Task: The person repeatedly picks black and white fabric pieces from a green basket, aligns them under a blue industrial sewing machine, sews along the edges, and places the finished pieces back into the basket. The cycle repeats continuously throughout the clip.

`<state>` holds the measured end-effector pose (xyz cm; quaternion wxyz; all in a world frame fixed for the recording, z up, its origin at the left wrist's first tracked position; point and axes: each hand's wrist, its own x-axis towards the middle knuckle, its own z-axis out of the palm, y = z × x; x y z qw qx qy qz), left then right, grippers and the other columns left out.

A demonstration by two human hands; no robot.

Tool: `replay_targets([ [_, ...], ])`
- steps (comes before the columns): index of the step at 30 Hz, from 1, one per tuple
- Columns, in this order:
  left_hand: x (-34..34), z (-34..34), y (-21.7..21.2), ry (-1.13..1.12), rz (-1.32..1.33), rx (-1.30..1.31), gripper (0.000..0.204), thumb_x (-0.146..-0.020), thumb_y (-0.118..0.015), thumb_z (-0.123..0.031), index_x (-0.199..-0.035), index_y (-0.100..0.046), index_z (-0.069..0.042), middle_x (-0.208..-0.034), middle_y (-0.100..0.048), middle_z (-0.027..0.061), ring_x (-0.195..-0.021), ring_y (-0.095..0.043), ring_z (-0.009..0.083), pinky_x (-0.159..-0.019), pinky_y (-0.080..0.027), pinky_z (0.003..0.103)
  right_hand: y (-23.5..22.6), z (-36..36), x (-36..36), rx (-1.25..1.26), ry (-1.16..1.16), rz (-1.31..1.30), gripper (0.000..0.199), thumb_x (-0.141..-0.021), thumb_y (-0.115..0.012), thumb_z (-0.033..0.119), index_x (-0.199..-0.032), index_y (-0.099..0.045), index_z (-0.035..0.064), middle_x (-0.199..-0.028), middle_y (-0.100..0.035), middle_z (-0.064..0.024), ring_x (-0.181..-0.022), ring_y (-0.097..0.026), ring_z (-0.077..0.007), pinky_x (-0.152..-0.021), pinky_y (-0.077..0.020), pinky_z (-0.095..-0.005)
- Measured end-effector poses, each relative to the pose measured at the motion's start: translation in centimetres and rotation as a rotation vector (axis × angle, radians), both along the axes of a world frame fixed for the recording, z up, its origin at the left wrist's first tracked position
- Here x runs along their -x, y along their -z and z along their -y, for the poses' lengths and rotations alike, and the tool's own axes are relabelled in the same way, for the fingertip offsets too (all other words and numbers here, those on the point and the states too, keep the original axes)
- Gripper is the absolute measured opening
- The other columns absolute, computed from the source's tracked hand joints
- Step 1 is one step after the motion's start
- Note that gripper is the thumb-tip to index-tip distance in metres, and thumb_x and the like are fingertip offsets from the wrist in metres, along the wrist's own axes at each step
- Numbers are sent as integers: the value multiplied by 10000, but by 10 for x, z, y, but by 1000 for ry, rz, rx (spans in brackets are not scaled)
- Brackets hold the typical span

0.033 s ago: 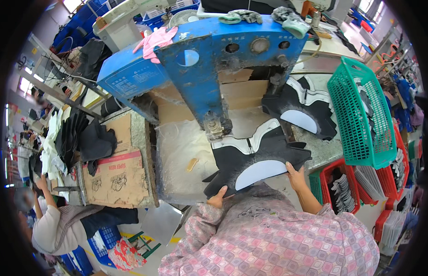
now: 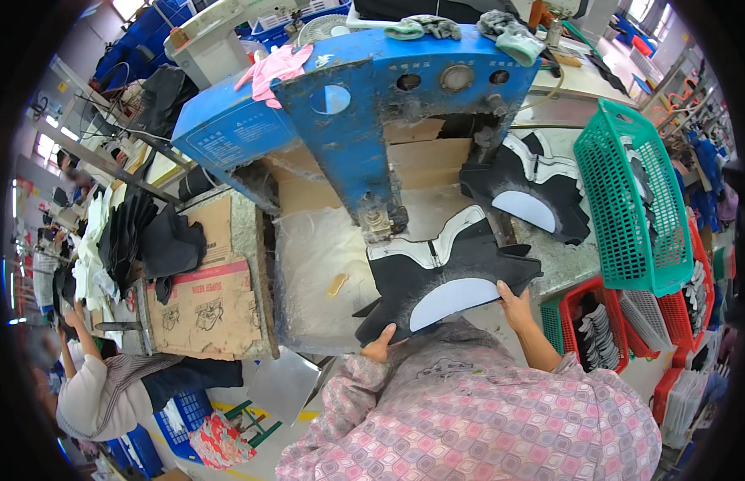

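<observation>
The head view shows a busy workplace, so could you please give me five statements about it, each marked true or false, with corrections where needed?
1. The left hand and the right hand both hold one black piece. True.
2. A pink glove lies on top of the blue machine. True.
3. The green basket is to the left of that machine. False: it is to the right.
4. The half-moon patch on the held piece is bright red. False: it is pale, nearly white.
5. A second black piece lies to the right of the machine's narrow front arm. True.
</observation>
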<state>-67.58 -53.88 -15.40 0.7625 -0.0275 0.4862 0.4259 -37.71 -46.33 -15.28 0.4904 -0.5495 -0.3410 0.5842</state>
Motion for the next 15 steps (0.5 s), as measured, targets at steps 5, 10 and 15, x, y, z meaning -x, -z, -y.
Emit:
replay_targets([
  [5, -17, -2, -8, 44, -218, -200, 285, -835, -498, -204, -1019, -539, 10, -953, -572, 60, -843, -539, 149, -743, -442, 272, -8, -8, -3, 132, 171, 42, 497, -726, -646, 168, -1127, -391, 26, -980, -523, -69, -828, -529, -152, -650, -459, -276],
  [10, -19, -4, -35, -8, -365, -328, 283, -815, -533, -189, -1009, -546, 17, -946, -574, 64, -848, -537, 150, -744, -433, 279, -14, -14, -1, 97, 23, 24, 509, -734, -640, 172, -1138, -379, 4, -1016, -513, -73, -869, -518, -154, -723, -443, -280],
  [15, -5, 2, -55, 87, -615, -338, 340, -837, -486, -301, -987, -566, -7, -957, -561, 45, -878, -505, 126, -791, -397, 249, -4, -22, 6, 32, -61, 78, 521, -741, -637, 207, -1141, -377, -1, -999, -506, -56, -830, -508, -136, -694, -433, -243],
])
